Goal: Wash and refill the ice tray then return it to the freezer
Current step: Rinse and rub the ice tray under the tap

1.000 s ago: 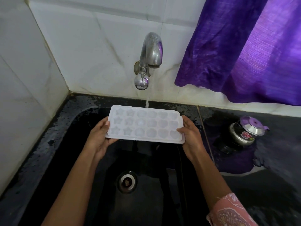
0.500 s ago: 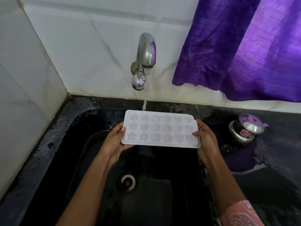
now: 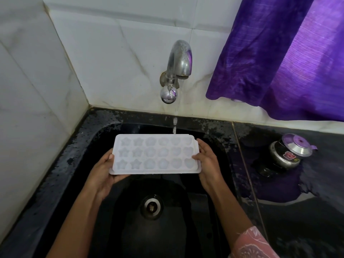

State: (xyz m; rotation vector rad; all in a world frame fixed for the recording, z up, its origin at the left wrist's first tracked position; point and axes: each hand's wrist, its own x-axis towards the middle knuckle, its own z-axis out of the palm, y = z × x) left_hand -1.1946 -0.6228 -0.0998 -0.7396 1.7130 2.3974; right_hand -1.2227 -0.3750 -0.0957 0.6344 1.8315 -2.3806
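White plastic ice tray — star-shaped cells — held by left hand, right hand

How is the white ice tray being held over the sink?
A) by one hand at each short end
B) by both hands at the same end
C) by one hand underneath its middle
A: the left hand grips the ice tray at its left end, the right hand at its right end.

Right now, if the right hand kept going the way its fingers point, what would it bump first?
The ice tray: the right hand grips its right end. Past that, probably the falling water, then the sink at its back rim, though depth is unclear.
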